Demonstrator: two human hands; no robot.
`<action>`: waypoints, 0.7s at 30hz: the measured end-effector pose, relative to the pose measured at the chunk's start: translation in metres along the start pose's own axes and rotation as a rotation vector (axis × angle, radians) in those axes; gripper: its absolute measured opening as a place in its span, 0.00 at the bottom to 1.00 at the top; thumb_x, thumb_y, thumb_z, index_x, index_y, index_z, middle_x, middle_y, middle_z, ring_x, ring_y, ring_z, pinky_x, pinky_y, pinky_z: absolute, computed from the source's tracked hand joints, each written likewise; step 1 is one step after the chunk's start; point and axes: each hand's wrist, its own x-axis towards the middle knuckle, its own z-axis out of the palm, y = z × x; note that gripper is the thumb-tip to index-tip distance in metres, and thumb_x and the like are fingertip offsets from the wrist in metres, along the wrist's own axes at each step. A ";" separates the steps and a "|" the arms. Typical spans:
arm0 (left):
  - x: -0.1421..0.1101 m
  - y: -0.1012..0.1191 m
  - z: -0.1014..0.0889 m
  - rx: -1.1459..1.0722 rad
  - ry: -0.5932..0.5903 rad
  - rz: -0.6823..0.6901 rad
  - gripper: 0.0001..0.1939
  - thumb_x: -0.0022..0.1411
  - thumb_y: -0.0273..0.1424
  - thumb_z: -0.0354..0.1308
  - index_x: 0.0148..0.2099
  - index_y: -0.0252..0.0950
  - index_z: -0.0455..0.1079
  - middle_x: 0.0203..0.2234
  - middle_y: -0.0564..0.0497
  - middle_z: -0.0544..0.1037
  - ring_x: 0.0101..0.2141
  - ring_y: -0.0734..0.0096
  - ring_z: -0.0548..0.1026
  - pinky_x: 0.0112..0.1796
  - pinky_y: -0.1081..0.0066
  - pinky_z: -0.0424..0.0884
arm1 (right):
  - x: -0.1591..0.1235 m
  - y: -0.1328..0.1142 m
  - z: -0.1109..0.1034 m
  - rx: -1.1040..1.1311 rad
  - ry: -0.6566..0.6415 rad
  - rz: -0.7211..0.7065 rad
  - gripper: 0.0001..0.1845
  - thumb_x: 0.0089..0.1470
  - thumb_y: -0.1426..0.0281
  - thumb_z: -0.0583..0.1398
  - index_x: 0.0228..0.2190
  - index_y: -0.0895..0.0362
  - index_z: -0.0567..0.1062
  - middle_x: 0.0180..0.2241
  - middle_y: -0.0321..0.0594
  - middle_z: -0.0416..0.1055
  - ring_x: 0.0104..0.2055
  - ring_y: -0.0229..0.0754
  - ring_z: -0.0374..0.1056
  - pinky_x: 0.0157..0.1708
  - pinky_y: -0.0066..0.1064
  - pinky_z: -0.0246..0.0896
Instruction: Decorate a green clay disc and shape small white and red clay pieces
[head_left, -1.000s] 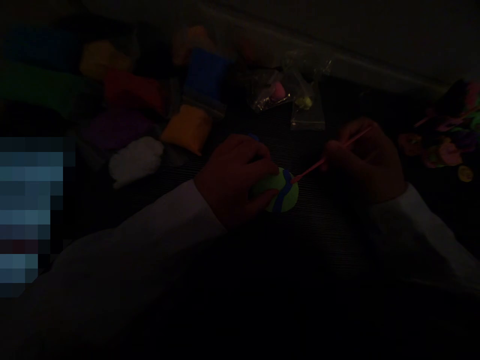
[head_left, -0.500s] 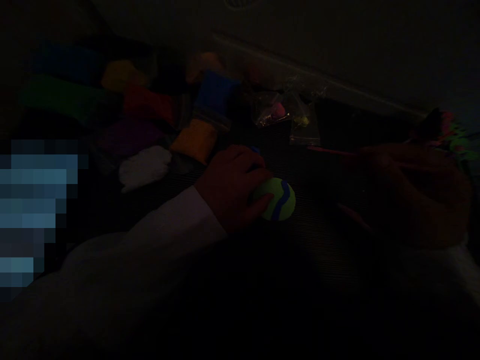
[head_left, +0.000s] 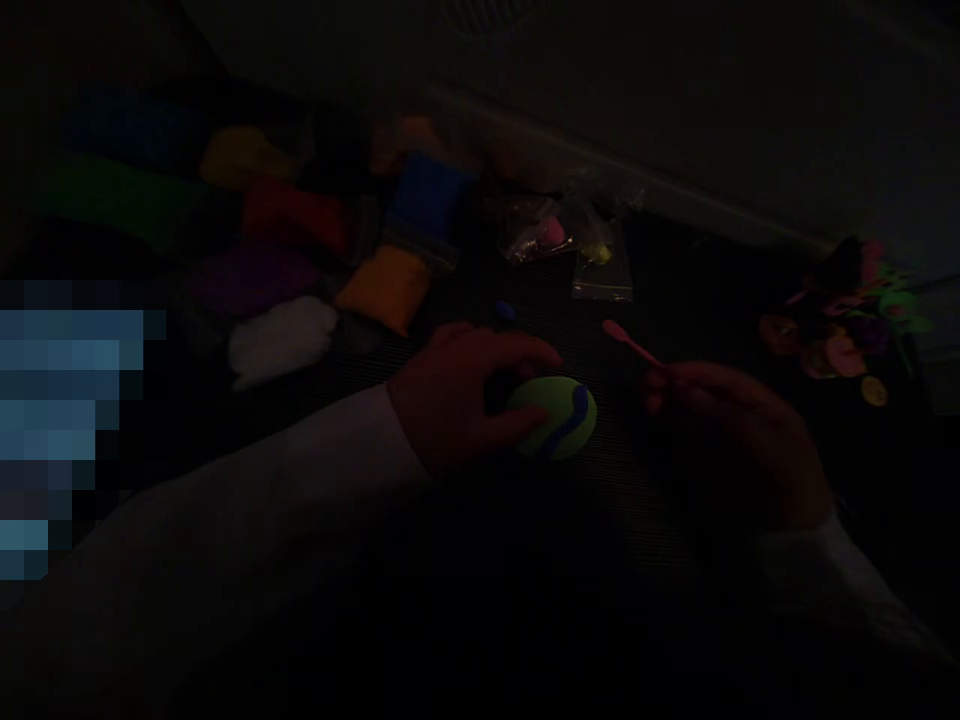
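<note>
The scene is very dark. A light green egg-shaped piece of clay (head_left: 566,410) with a wavy blue stripe lies on the dark table in front of me. My left hand (head_left: 472,390) is curved around its left side, the thumb on the green surface and the fingers arched behind it. To the right, my right hand (head_left: 742,430) pinches a thin pink modelling tool (head_left: 626,340), its flattened end pointing up and left, clear of the egg. Just beyond my left fingers sits a small blue lump of clay (head_left: 505,310).
Several bags of coloured clay, among them a white one (head_left: 281,340), an orange one (head_left: 386,287) and a blue one (head_left: 433,192), spread across the left. Clear bags (head_left: 604,275) lie farther back by a pale ledge. Colourful small pieces (head_left: 840,352) are heaped at right.
My right hand has come left and down with the pink tool, uncovering the heap at right. The left fingers have lifted and spread a little, and the small blue lump shows more fully.
</note>
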 end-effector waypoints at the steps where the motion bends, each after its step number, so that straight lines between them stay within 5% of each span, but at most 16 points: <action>1: 0.000 -0.001 -0.001 -0.040 0.002 0.000 0.17 0.57 0.35 0.58 0.49 0.40 0.68 0.35 0.55 0.79 0.37 0.69 0.76 0.41 0.67 0.68 | 0.000 0.001 -0.001 -0.043 -0.001 -0.022 0.06 0.52 0.71 0.61 0.33 0.49 0.78 0.32 0.35 0.78 0.32 0.40 0.74 0.31 0.33 0.70; 5: 0.001 -0.002 -0.001 -0.169 0.013 0.013 0.12 0.57 0.34 0.57 0.43 0.37 0.72 0.37 0.53 0.79 0.36 0.70 0.76 0.38 0.71 0.70 | -0.004 0.009 -0.002 -0.328 0.044 -0.161 0.07 0.52 0.71 0.62 0.35 0.50 0.74 0.34 0.35 0.75 0.31 0.40 0.71 0.31 0.33 0.67; 12: -0.001 0.000 0.007 0.098 0.062 0.018 0.18 0.59 0.34 0.54 0.51 0.37 0.68 0.42 0.49 0.77 0.42 0.61 0.73 0.45 0.60 0.67 | -0.003 0.015 0.004 -0.818 -0.014 -0.493 0.15 0.56 0.72 0.57 0.45 0.48 0.72 0.38 0.40 0.75 0.37 0.46 0.71 0.36 0.40 0.67; 21: 0.003 -0.011 0.014 0.210 0.065 0.086 0.19 0.60 0.36 0.52 0.49 0.31 0.71 0.41 0.42 0.75 0.45 0.53 0.69 0.47 0.53 0.65 | 0.003 0.022 0.013 -0.971 -0.037 -0.596 0.14 0.54 0.72 0.58 0.43 0.50 0.74 0.38 0.42 0.74 0.36 0.45 0.72 0.33 0.38 0.69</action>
